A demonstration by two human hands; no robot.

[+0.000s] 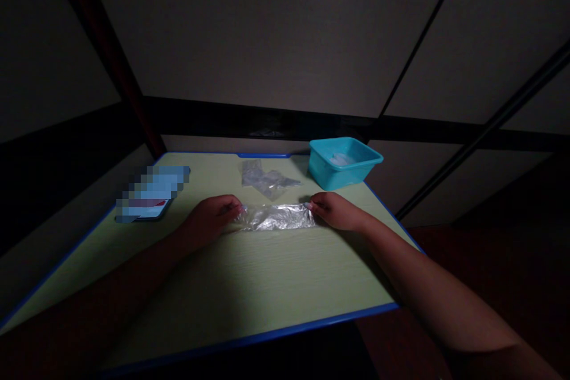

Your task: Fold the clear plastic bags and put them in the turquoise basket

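Observation:
A clear plastic bag (278,217) is stretched flat between my two hands, low over the table, its crinkled film shining. My left hand (218,214) pinches its left end between thumb and fingers. At the other end, my right hand (332,209) grips the upper right corner the same way. Just beyond lies a second crumpled clear plastic bag (267,181), spread loosely on the tabletop.
The pale table (267,285) has a blue edge. A turquoise plastic basket (345,175) with whitish contents stands at the back right corner. On the left lies a phone (154,193), its screen pixelated. Panelled walls rise behind the table.

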